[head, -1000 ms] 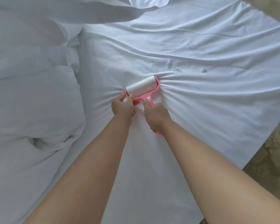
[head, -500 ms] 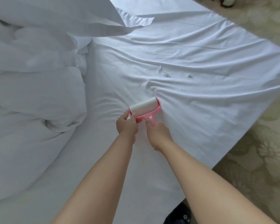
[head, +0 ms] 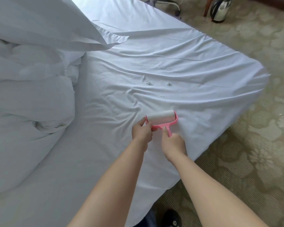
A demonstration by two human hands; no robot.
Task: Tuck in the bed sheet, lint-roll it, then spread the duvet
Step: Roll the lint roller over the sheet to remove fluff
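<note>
R hand (head: 174, 144) is curled round the thin pink plastic handle of the lint roller (head: 161, 119), thumb laid along the stem. L hand (head: 142, 131) pinches the roller's frame at its 9 o'clock end, fingers bent. Roller: white cylinder drum in a pink U-shaped frame, drum lying on the bed sheet (head: 179, 66) approx mid-frame.

Sheet is white, smooth cloth, w/ fine creases fanning out from the roller and long folds running across at 12–2 o'clock. Small bits of lint (head: 148, 83) sit on it at 12 o'clock from the roller, well apart from the drum.

Duvet (head: 31, 95), white, puffy, bunched in soft mounds, fills the 9–11 o'clock side; one flat flap of it overhangs the sheet at 11 o'clock.

Bed's rounded corner is at 2–3 o'clock, edge running down to 5 o'clock. Beyond it, patterned beige carpet (head: 252, 161). A shiny metal kettle (head: 220, 9) stands on the floor at 1 o'clock.
</note>
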